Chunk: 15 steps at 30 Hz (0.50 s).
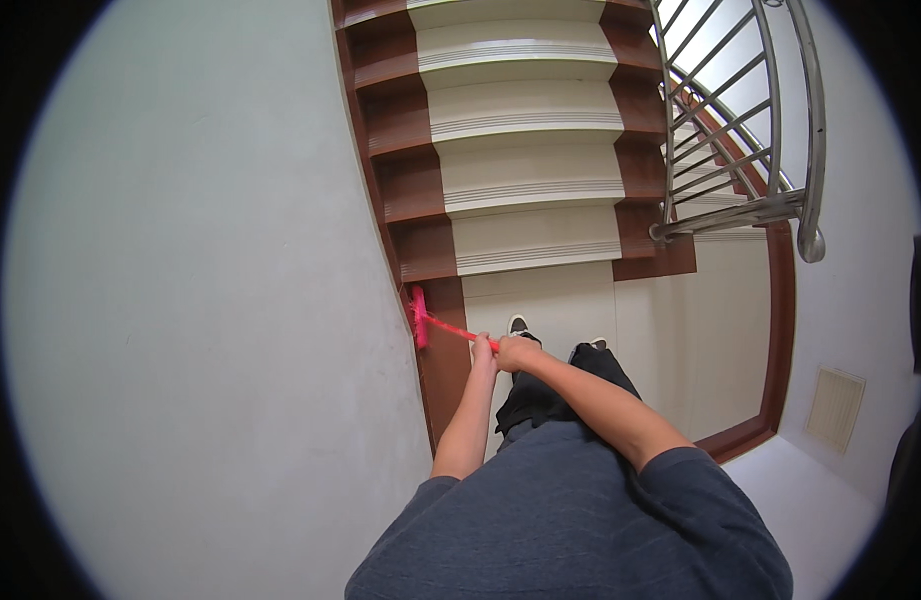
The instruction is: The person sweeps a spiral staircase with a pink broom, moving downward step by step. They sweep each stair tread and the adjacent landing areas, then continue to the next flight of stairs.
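A broom with a pink bristled head (pixel 420 317) and a red handle (pixel 453 328) reaches out to the left of my feet. Its head lies along the foot of the left wall, on the brown floor border just below the lowest stair. My left hand (pixel 484 350) is closed around the handle, farther toward the head. Close behind it, nearer my body, my right hand (pixel 516 352) grips the same handle. The handle's far end is hidden by my right hand.
Stairs with cream treads (pixel 535 169) and brown sides rise ahead. A metal railing (pixel 738 214) stands at the right, with another flight beyond it. The pale wall (pixel 228 300) fills the left side. A vent cover (pixel 835 409) is on the right wall. My shoes stand on cream floor tiles (pixel 543 296).
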{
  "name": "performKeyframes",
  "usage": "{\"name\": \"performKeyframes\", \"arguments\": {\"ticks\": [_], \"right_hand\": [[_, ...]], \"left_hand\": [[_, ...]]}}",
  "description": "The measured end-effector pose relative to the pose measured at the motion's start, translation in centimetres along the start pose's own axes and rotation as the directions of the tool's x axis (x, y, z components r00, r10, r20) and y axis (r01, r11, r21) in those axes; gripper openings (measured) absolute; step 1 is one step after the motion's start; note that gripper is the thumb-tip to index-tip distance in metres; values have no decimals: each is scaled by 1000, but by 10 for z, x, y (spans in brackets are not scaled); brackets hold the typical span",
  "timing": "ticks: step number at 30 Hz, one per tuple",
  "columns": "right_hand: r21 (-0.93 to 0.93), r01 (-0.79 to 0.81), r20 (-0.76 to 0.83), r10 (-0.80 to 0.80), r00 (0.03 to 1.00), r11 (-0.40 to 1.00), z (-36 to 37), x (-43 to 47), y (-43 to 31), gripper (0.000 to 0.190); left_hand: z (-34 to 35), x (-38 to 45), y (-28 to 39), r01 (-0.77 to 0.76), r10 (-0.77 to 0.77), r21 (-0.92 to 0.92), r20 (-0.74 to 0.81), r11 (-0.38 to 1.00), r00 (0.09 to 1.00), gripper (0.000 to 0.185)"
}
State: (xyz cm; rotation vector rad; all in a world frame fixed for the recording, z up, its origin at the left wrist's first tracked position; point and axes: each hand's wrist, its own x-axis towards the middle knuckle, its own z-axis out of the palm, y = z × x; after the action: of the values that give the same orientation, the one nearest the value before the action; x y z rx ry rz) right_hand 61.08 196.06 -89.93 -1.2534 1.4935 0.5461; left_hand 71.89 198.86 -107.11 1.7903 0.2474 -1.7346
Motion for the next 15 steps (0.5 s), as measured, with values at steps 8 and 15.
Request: {"name": "performKeyframes", "arguments": {"ticks": [8, 15], "right_hand": [[-23, -125, -17, 124, 992, 992, -2, -43, 71, 39], [144, -260, -73, 272, 959, 955, 22, -106, 140, 40]], "left_hand": [[34, 3, -59, 228, -278, 240, 205, 944, 938, 6], [50, -37, -117, 326, -538, 522, 327, 788, 777, 13]]}}
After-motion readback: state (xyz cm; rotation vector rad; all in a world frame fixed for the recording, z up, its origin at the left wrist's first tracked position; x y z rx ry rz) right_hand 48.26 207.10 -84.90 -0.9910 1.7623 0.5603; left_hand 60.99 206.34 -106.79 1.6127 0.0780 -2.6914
